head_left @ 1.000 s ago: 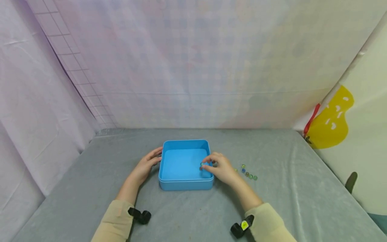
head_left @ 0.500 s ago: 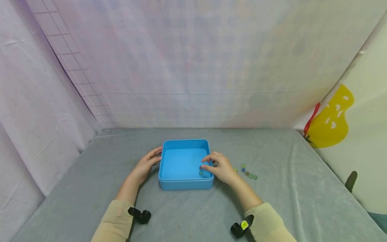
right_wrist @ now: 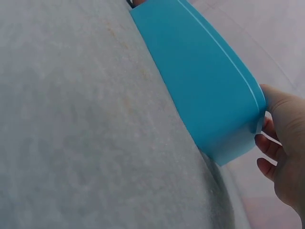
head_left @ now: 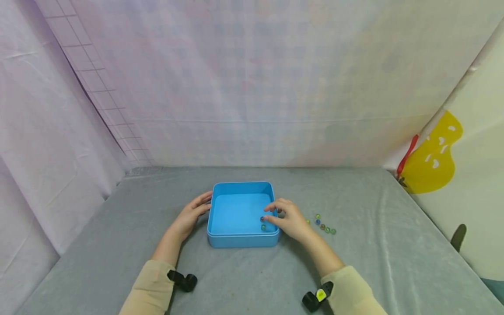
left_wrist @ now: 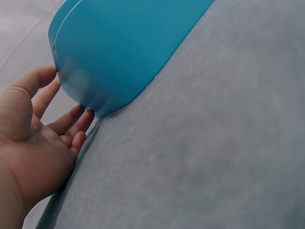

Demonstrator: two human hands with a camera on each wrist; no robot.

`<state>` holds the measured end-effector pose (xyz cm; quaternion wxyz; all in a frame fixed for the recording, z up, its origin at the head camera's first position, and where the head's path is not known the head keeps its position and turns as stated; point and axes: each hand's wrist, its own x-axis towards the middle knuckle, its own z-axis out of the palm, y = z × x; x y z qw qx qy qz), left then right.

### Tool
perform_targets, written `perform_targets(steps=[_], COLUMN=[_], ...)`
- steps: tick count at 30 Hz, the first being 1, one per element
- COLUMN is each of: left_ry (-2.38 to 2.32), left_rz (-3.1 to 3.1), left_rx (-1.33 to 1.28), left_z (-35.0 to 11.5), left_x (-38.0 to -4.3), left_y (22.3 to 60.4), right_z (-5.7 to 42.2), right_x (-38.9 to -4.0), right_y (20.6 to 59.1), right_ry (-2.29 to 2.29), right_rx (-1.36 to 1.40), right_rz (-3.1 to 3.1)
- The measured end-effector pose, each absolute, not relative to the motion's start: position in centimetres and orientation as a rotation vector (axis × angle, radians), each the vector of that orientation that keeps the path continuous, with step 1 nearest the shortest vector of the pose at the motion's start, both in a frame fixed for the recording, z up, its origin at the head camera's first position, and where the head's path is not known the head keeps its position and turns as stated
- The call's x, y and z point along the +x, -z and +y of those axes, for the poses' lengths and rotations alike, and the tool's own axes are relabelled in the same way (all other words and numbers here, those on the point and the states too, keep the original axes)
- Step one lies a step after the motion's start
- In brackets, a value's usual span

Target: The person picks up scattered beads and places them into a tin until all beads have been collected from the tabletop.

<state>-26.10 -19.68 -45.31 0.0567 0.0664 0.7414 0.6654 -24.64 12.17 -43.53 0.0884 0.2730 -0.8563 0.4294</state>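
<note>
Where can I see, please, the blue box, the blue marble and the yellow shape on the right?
Blue box point(head_left: 232, 212): head view, on its bare inner floor.
Blue marble point(head_left: 317, 222): head view, on the marble's middle.
Yellow shape point(head_left: 430, 171): head view, on its wide lower part.

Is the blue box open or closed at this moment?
Open: no lid covers the blue box, and the head view shows its inside floor with a green marble on it.

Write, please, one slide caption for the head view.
Left hand touching a blue box, right hand over its rim, marbles inside and on the gray cloth.
</note>
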Motion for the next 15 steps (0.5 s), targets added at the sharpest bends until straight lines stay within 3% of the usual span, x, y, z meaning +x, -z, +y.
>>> perform_targets(steps=[15], left_ry=[-2.015], left_rz=[2.234], left_rx=[0.212], left_z=[-19.8], left_x=[-26.3], left_y=[45.6], right_z=[12.7], right_x=[-24.0], right_y=[42.4], right_ry=[-1.262], right_rx=[0.814], right_rz=[-2.549])
